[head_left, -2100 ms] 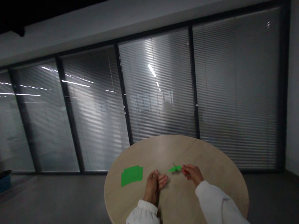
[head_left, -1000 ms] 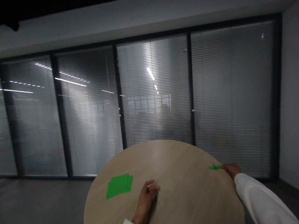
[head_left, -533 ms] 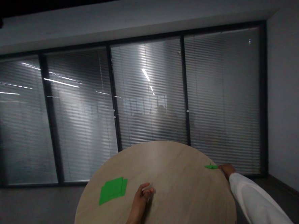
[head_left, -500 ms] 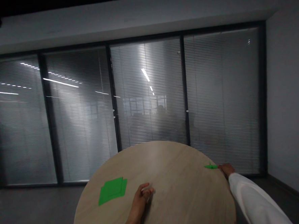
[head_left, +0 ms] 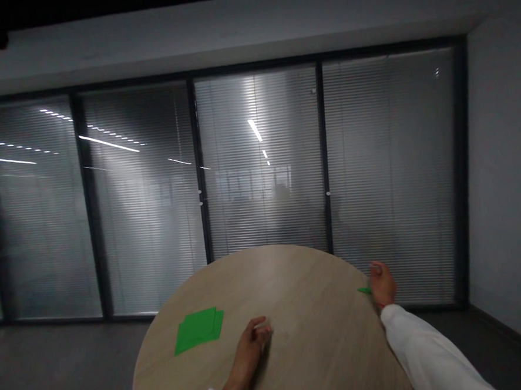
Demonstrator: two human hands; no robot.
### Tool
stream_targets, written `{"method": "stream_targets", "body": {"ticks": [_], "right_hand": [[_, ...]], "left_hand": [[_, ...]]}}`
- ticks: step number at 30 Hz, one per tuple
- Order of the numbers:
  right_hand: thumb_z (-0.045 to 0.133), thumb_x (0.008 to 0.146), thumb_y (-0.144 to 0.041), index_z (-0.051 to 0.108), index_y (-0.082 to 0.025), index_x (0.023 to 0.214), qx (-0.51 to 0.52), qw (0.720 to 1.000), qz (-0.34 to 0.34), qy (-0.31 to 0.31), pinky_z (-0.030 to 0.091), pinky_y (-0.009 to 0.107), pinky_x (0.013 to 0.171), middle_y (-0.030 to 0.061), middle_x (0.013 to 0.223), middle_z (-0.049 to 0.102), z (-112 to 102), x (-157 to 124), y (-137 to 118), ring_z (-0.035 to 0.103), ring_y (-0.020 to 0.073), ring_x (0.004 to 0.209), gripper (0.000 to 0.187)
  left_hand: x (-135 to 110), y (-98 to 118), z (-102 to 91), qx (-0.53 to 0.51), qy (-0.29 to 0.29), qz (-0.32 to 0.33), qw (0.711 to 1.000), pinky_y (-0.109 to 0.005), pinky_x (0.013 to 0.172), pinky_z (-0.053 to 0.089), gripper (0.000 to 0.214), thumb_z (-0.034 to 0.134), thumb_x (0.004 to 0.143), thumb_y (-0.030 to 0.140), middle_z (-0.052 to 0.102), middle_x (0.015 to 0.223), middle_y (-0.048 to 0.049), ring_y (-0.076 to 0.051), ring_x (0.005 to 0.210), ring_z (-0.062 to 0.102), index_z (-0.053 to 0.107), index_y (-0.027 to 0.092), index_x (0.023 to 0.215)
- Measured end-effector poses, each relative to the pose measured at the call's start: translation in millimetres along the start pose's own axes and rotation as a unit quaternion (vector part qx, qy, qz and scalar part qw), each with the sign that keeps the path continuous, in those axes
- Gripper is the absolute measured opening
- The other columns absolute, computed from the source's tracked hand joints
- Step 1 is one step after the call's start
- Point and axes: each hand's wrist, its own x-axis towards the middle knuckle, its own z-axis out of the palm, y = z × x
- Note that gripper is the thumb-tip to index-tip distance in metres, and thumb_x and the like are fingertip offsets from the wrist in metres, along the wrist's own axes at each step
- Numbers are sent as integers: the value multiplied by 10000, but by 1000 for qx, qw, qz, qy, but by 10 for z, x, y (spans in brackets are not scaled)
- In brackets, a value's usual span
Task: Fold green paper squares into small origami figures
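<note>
My left hand [head_left: 251,350] lies on the round wooden table [head_left: 316,339], its fingers loosely curved, a little apart and holding nothing I can see. To its left is a small stack of green paper sheets [head_left: 198,329], overlapping and slightly askew. At the table's right edge my right hand [head_left: 383,284] is raised with loosely bent fingers and nothing visible in them. Just left of that hand, on the tabletop, rests a small pointed folded green paper piece [head_left: 364,290]. The hand hides part of it.
Beyond the table stands a glass partition with blinds [head_left: 264,218] and dark frames. A plain wall [head_left: 505,186] rises on the right. Dark floor [head_left: 72,365] shows at the left.
My right hand has let go of the folded green paper and moved up and slightly left, now covering part of it. My left hand has barely moved. The view has shifted slightly.
</note>
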Motion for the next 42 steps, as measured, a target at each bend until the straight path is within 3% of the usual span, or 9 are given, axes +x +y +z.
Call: {"method": "stream_targets", "body": {"ticks": [2,4,7,10,13,17,21,25,42], "right_hand": [[449,870,-383,616,-193,1049,54,993,-98,-47,439,347,842,115,1030,682,239,-306,-189,613,256,937,309],[498,852,-380,665,-201,930,100,968,-178,-143,435,346,879,109,1000,693,473,-703,-346,607,258,940,257],[555,844,-351,720,-238,862,78,935,-218,-268,382,393,973,100,963,706,733,-1340,-463,591,280,986,201],[598,838,-353,670,-312,1140,51,917,-215,-332,162,492,1122,74,1287,608,851,-1839,-479,408,338,1293,313],[560,870,-420,536,-385,1303,-20,914,-191,-357,-43,587,1120,23,1474,431,865,-2121,-497,183,376,1416,435],[455,888,-572,483,-390,1345,-108,889,-208,-394,-133,633,1083,35,1524,341,811,-2268,-592,109,395,1432,492],[216,948,-575,333,-416,1419,-260,844,-237,-404,-58,668,1083,25,1569,223,742,-2311,-710,87,385,1437,511],[145,953,-565,249,-421,1447,-307,822,-237,-418,24,659,1094,27,1585,158,704,-2314,-770,87,376,1438,525],[178,957,-549,248,-432,1443,-313,820,-245,-411,29,658,1089,43,1581,177,732,-2305,-726,106,375,1436,505]], "left_hand": [[5,4,20,72,-7,29,997,-380,842,483,423,615,750,434,741,952,-170,-296,911,677,614,152,1065],[-10,18,42,158,-10,62,985,-405,898,460,427,581,788,381,730,1023,-186,-309,976,661,614,145,1141],[-67,48,73,283,-21,109,953,-472,1049,339,444,567,811,348,658,1219,-182,-343,1198,545,615,186,1222],[-131,53,85,391,-49,119,912,-583,1122,117,489,549,833,404,538,1377,-170,-403,1363,330,583,241,1293],[-161,23,74,444,-59,104,888,-623,1113,-7,552,525,827,532,455,1448,-162,-442,1403,185,560,281,1317],[-170,-5,61,496,-64,90,861,-634,1104,-48,610,426,819,657,391,1498,-115,-442,1412,115,526,341,1331],[-202,36,88,577,-71,60,811,-670,1088,15,595,268,867,659,318,1537,-69,-428,1416,127,409,410,1388],[-222,69,113,610,-78,54,787,-681,1077,66,606,204,874,663,280,1553,-59,-423,1419,131,350,425,1412],[-191,21,104,610,-79,56,786,-682,1073,68,640,188,859,693,291,1548,-76,-432,1415,136,341,420,1417]]}}
